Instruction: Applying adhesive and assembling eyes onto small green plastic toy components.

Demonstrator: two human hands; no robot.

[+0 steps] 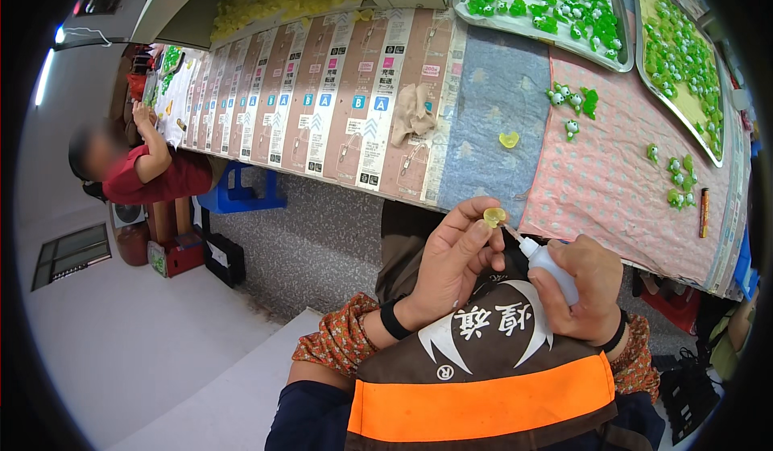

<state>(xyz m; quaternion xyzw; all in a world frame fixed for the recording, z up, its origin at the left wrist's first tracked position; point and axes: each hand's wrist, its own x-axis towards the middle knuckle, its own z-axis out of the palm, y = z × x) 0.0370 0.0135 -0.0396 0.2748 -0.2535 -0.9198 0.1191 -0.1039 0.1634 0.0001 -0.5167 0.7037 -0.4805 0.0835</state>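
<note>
Between thumb and fingertips, my left hand pinches a small yellow translucent piece. My right hand is wrapped round a white squeeze bottle, whose thin nozzle tip points at the yellow piece, close to it or touching it; I cannot tell which. Another yellow piece lies on the blue cloth just beyond my hands. On the pink cloth to the right are small green and white figures in loose groups.
Trays of green figures and of green and yellow pieces stand at the far right. A pale crumpled cloth lies on the table; a marker-like stick lies right. Yellow pieces fill a box. Another person sits at left beside a blue stool.
</note>
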